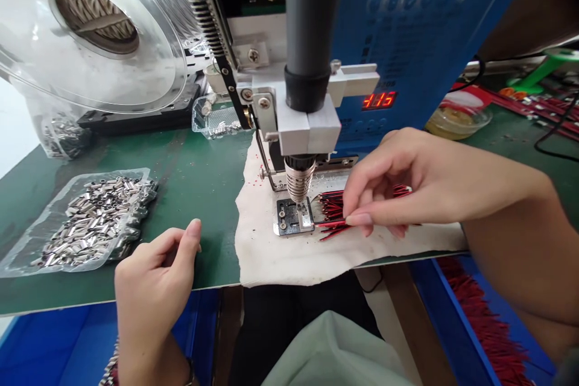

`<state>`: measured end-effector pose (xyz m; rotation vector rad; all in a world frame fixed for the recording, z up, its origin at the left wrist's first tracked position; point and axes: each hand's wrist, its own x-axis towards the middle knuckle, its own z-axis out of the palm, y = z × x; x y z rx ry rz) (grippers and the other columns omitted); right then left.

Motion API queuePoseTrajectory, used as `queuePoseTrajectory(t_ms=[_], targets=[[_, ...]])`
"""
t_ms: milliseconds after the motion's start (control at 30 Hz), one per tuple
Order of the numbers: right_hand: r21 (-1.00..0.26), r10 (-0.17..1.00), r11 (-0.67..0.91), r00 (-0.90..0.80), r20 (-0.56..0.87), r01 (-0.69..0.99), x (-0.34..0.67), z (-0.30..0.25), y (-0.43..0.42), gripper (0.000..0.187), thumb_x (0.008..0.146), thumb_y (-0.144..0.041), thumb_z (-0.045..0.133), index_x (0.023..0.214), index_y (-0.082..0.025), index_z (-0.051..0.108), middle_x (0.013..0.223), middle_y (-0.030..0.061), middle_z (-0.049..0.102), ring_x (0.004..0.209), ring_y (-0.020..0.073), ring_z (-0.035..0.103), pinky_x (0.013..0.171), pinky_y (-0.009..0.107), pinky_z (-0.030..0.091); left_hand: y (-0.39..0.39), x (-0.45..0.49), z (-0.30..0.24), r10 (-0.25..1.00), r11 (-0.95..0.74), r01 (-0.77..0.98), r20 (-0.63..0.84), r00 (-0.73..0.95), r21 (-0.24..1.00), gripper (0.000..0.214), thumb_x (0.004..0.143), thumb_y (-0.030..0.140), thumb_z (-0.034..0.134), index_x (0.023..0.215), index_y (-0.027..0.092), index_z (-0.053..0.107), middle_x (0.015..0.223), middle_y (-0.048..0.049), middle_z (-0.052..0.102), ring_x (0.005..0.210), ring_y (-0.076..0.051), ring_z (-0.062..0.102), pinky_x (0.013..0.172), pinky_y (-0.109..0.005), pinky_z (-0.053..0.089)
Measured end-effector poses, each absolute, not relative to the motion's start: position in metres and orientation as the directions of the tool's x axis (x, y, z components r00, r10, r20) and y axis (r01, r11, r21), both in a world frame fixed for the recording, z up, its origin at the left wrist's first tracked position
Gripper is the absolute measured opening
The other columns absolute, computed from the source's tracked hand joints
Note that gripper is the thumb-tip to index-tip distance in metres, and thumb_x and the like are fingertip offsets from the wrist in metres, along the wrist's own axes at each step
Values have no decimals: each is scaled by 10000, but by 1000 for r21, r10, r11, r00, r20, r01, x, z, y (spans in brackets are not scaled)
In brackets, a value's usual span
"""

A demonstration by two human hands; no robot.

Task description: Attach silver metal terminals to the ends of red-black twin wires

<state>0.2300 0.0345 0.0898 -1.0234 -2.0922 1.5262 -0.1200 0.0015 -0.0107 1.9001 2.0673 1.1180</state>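
My right hand pinches a red and black wire between thumb and forefinger. The wire's end reaches the small metal jig under the soldering head. Behind my fingers, a bundle of red and black wires lies on the pale cloth, partly hidden by the hand. At the table's front edge, my left hand is closed, thumb against the curled fingers; whether anything is inside is hidden. Beside it sits a clear plastic tray heaped with small metal sleeves.
A blue machine box with red digits stands behind the jig. A large clear spool is at the back left, near a small clear tray. Below the table are blue bins, the right one holding red wires.
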Motion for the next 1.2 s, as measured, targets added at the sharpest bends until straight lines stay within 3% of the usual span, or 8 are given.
queuePoseTrajectory(t_ms=[233,400,533,667,733,867,1033,1200], targets=[[-856,732,253,-668,-135,451,232,84,48,166,908,-341,756,838,-194,788,614,-10,699,467,85,583,438,175,452,3,-119,-14,878,-116,832,448,-170,543,361,847,396,682,547,210,611,426,43,450,461,-115,405,502,-254,335],[-782,730,348,-673,-119,516,229,78,49,189,901,-418,750,851,-245,809,798,18,765,642,147,660,546,243,488,-13,-119,-14,850,-164,798,493,-183,580,304,874,313,669,594,201,626,475,40,486,461,-108,420,514,-258,362],[-737,747,342,-645,-163,582,225,70,49,221,907,-459,713,845,-267,802,848,24,775,700,190,678,554,288,481,-23,-143,-13,680,-83,829,640,-358,553,209,823,331,717,668,195,684,519,27,550,479,-129,472,519,-277,372],[-700,762,363,-628,-156,615,223,64,50,208,906,-450,705,858,-276,807,858,21,779,706,196,681,572,308,474,-11,-186,2,440,131,877,765,-469,462,256,843,380,657,700,175,709,525,17,516,554,-162,526,735,-345,460],[-696,759,355,-627,-175,624,223,63,49,244,901,-485,703,853,-273,814,818,25,773,669,197,670,551,317,460,-2,-202,15,464,181,887,759,-457,424,240,805,389,678,717,171,727,524,29,478,576,-158,508,800,-358,444],[-696,771,358,-618,-155,622,223,62,49,302,902,-542,683,859,-277,821,808,22,774,667,206,673,560,326,470,11,-211,39,634,201,905,655,-412,375,244,744,391,731,832,175,802,586,32,531,569,-141,489,679,-304,365],[-667,792,443,-610,-23,600,221,60,53,346,912,-556,670,893,-242,814,889,48,787,744,235,690,674,359,512,22,-201,51,755,177,950,584,-299,257,176,776,358,738,850,224,824,736,22,671,682,-144,519,834,-332,333],[-635,794,460,-608,-20,621,221,58,55,374,927,-580,635,907,-244,799,871,48,774,735,235,675,661,362,488,42,-194,54,892,183,960,376,-253,211,230,849,361,701,960,214,839,997,-12,774,783,-170,570,774,-286,345]])
